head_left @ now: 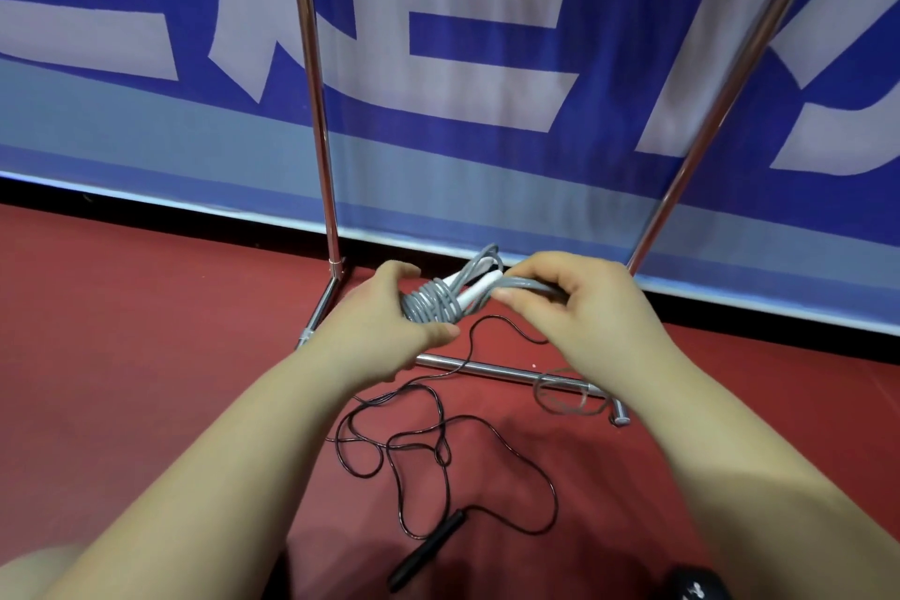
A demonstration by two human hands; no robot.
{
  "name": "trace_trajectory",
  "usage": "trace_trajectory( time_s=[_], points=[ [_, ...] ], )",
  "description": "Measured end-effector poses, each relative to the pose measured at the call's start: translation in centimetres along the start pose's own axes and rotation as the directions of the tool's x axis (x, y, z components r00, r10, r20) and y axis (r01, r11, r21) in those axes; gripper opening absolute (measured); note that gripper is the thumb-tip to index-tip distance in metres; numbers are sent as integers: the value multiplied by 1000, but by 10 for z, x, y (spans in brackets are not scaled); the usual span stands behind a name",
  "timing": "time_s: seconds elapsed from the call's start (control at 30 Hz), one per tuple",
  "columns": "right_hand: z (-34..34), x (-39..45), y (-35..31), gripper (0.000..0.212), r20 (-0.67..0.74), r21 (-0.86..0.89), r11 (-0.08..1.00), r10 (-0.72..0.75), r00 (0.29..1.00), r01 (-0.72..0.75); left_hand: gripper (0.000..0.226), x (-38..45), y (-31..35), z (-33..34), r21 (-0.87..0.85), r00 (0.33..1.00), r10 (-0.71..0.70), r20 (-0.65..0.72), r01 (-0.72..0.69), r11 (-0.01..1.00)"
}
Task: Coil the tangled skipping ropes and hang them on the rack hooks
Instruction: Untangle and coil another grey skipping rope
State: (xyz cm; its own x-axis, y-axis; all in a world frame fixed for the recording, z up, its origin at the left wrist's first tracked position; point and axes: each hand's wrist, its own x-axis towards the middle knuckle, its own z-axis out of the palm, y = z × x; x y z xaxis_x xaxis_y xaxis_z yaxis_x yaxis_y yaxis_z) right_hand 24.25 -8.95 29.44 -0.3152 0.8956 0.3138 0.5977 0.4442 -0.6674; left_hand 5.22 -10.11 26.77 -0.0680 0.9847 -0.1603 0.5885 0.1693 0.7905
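The rack (pixel 311 112) runs off the top edge, and the right hand (pixel 579 302) hides part of the grey rope (pixel 433 305)

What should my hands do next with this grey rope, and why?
Probably tuck the free end held by the right hand through the wraps. The grey rope is already wound tight around its white handles in the left hand, so securing it comes before hanging it. The black rope lies loose on the floor.

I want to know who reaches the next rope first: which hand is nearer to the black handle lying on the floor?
Left, but only slightly. The left hand is above and a little left of the black handle; the right hand is farther up and to its right.
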Motion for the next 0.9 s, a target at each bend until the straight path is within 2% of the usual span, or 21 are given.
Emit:
trace_trajectory(
  time_s=[0.1, 0.2, 0.27, 0.33, 0.4, 0.5, 0.63, 0.73, 0.8, 0.9],
  points=[
    [0, -1, 1, 17, 28, -10, 1000, -7, 1000, 8, 43, -1, 1, 4, 87, 999, 34, 42, -37, 996],
    [2, -2, 0, 6, 81, -31, 999, 28, 996, -26, 31, -3, 4, 7, 194, 987, 96, 126, -120, 974],
    [1, -2, 2, 8, 92, 2, 998, 61, 994, -62, 37, -5, 7, 8, 255, 967, 152, 202, -202, 946],
    [-1, 0, 5, 9, 75, 1, 994, 111, 991, -111, 51, -8, 10, 9, 303, 945, 201, 259, -277, 912],
    [-5, 2, 8, 11, 80, -24, 985, 173, 982, -171, 62, -9, 10, 9, 337, 926, 256, 276, -343, 877],
    [-12, 3, 10, 19, 166, -27, 963, 268, 949, -267, 66, -13, 11, 7, 336, 896, 338, 289, -425, 840],
    [-15, 3, 16, 29, 320, 35, 913, 375, 870, -407, 65, -16, 12, 6, 301, 876, 386, 287, -466, 832],
    [-14, 4, 21, 43, 459, 104, 842, 432, 776, -529, 65, -18, 13, 6, 259, 873, 392, 291, -466, 846],
    [-16, 5, 20, 46, 548, 163, 757, 463, 696, -632, 61, -20, 13, 5, 159, 874, 387, 293, -444, 882],
    [-21, 6, 16, 31, 657, 271, 642, 421, 626, -717, 55, -24, 15, 3, -63, 870, 396, 292, -396, 916]
  ],
)
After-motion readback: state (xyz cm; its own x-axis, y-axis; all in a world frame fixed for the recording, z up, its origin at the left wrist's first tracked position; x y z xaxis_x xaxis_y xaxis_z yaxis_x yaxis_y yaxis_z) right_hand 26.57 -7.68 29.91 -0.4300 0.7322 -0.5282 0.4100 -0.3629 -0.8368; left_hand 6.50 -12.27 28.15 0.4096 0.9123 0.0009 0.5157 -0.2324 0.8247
